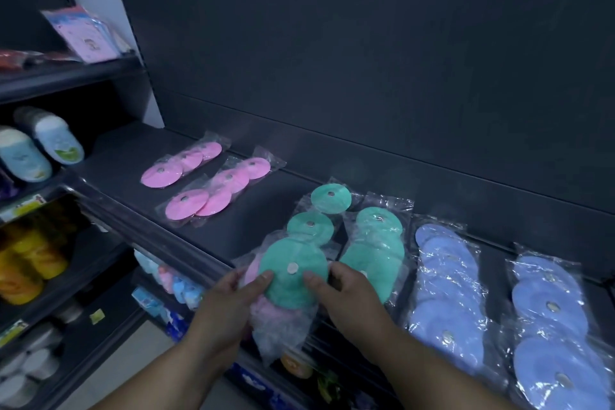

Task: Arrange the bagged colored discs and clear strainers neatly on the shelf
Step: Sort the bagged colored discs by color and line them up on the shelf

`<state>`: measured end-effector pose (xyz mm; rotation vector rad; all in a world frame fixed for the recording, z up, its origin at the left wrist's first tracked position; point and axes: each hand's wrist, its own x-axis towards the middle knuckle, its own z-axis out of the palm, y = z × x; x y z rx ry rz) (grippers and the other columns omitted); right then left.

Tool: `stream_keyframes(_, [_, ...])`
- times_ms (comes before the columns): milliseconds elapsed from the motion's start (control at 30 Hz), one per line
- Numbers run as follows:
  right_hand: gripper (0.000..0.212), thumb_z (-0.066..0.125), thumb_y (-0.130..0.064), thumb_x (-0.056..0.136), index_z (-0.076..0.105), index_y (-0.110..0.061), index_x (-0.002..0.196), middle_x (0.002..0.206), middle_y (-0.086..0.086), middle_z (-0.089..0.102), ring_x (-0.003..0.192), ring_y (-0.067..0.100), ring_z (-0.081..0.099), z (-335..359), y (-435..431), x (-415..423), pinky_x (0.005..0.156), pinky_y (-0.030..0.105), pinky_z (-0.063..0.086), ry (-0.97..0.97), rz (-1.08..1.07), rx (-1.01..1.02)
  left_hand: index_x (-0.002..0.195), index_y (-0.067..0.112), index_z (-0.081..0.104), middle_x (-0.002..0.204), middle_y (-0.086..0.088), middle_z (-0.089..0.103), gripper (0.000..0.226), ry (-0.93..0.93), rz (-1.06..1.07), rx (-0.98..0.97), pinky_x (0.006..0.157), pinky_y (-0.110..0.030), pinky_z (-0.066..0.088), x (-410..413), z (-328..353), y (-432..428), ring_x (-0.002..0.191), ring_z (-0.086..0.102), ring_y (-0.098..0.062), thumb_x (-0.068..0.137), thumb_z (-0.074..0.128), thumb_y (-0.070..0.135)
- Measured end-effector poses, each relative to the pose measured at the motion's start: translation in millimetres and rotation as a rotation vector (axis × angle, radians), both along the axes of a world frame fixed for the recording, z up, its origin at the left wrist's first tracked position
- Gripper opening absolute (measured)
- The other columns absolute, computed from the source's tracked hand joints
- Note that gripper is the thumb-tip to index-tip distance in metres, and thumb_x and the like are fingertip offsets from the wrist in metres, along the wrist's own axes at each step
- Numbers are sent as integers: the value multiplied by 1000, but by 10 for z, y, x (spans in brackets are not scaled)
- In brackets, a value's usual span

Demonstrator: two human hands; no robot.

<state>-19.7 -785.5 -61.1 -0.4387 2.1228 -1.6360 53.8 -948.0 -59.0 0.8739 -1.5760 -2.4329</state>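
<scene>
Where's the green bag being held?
The held green bag sits centre in head view at the shelf edge, gripped by left hand and right hand, beside another green bag.

Both bare forearms enter from the lower edge and converge toward the centre, wrists roughly straight. The left hand [233, 296] and the right hand [347, 293] face each other, thumbs laid on top and fingers wrapped round the edges, each gripping one side of a bag of green discs [296, 289].
</scene>
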Motion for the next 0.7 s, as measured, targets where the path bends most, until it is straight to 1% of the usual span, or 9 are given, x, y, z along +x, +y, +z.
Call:
stream_keyframes(67, [16,68,-28,88,70,-20,101,94,-5,75,86,11,71,-40,-96,-29,79,30,58,-144,-67,-75,114,3,59,99,-19,72,37,-4,-73,18,72,-45,60,-64,9,-98,88,70,-37,81,68,17])
stream_keyframes(100, [16,67,-24,89,69,-17,103,95,0,75,84,15,72,-50,-140,-53,77,34,58,-209,-113,-119,114,2,59,99,-20,72,38,-7,-118,24,71,-44,60,-96,18,-151,89,70,-38,81,67,19])
stream_keyframes(200, [12,62,-18,92,67,-13,102,89,5,75,68,16,69,-60,-248,-120,64,33,55,-374,-266,-211,116,2,60,101,-21,72,32,-3,-235,37,61,-36,60,-178,30,-320,89,70,-35,85,63,7])
stream_keyframes(300, [14,58,-14,95,66,-11,106,94,8,75,69,18,70,-43,-344,-160,60,30,55,-436,-313,-269,117,1,60,101,-22,71,34,-2,-267,40,60,-34,59,-240,-19,-481,86,71,-33,83,62,-4])
stream_keyframes(367, [9,58,-12,95,65,-12,100,90,6,76,67,18,69,-27,-405,-186,59,28,55,-417,-368,-266,117,3,61,101,-21,71,34,-10,-276,25,62,-37,59,-278,-35,-597,89,70,-35,84,63,-3])
stream_keyframes(433, [4,58,-11,95,60,-13,93,77,2,74,62,18,67,-2,-457,-222,56,26,55,-360,-466,-233,116,6,62,101,-19,72,31,-15,-267,-4,66,-38,60,-309,-43,-740,91,70,-35,85,64,1])
stream_keyframes(533, [8,58,-10,94,56,-18,98,78,7,69,55,17,62,6,-489,-283,44,20,46,-205,-511,-66,114,7,63,99,-18,72,30,-22,-178,-57,75,-45,58,-351,-79,-969,91,69,-36,85,66,6])
stream_keyframes(600, [17,59,-11,92,56,-20,105,84,7,70,57,18,62,-37,-514,-334,48,22,46,-112,-487,80,113,8,63,98,-17,73,29,-30,-85,-69,77,-47,57,-376,-122,-1094,89,70,-36,85,68,8])
stream_keyframes(700, [41,61,-12,89,48,-19,128,101,3,70,77,20,63,-113,-569,-414,63,24,46,-15,-424,288,112,8,64,97,-15,73,28,-21,-6,-78,74,-42,57,-402,-157,-1188,89,70,-34,85,68,8])
